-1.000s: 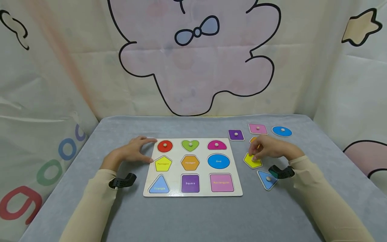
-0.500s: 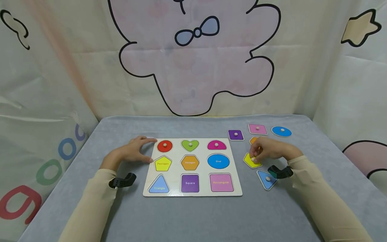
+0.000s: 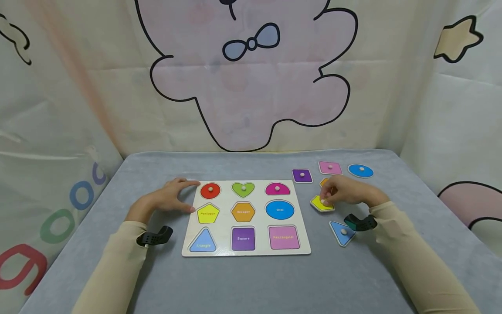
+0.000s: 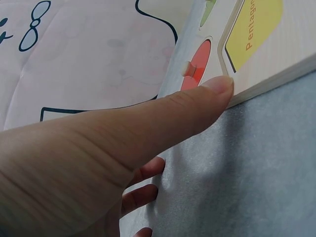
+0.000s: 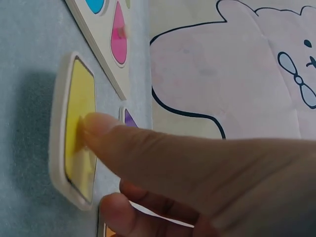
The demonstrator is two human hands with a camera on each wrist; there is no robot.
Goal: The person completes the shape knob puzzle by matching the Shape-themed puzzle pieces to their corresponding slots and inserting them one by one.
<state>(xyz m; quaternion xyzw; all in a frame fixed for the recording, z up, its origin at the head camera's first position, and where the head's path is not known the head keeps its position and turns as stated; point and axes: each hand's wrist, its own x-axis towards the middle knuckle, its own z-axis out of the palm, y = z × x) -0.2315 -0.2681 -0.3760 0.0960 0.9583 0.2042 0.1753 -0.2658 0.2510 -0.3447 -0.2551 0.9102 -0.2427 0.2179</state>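
Note:
My right hand [image 3: 351, 192] pinches the small knob of a yellow pentagon puzzle piece [image 5: 81, 94]. In the right wrist view this piece is tilted and casts a shadow on the cloth, apparently just off it. My left hand [image 3: 166, 199] touches the left edge of the white puzzle board [image 3: 223, 244] with thumb and fingertips, fingers spread. Sitting in the board are a red circle [image 3: 208, 192], a green heart [image 3: 237, 188] and a magenta half-circle [image 3: 271, 190]. The printed pentagon slot [image 3: 208, 213], near the left thumb [image 4: 197, 106], holds no piece.
Right of the board lie a blue triangle piece [image 3: 340, 237], a purple square [image 3: 298, 178], a pink rectangle [image 3: 335, 170] and a blue oval [image 3: 360, 173]. An orange piece [image 3: 323, 181] is partly behind the right hand. Grey cloth [image 3: 243, 288] covers the table.
The yellow pentagon has tilted and risen slightly, drawn a little toward the board by the right hand. The left hand stays at the board's edge. The head view has shifted a little.

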